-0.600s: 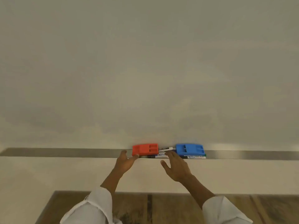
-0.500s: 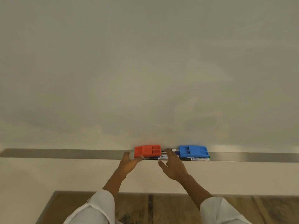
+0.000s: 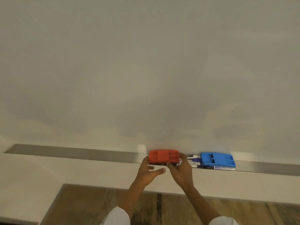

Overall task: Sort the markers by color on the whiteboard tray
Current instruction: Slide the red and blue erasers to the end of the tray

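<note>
A red eraser (image 3: 163, 156) and a blue eraser (image 3: 217, 160) lie on the metal whiteboard tray (image 3: 73, 153). Several markers (image 3: 194, 159) are bunched between them, with dark and blue caps showing. More markers (image 3: 222, 168) lie under the blue eraser's front edge, and some are hidden beneath the red one. My right hand (image 3: 181, 171) pinches the red eraser's right end, thumb at its front edge and fingers over its right side. My left hand (image 3: 148, 172) is spread, fingertips touching the eraser's left end, thumb held apart below it.
The whiteboard (image 3: 146, 70) fills the view above the tray. The tray runs bare to the left of the red eraser and to the right of the blue one. Below the wall band, a wooden floor (image 3: 97, 207) shows between my white sleeves.
My right hand has moved left from the markers onto the red eraser's right end. My left hand has stayed at the eraser's left end, thumb dropping away from it.
</note>
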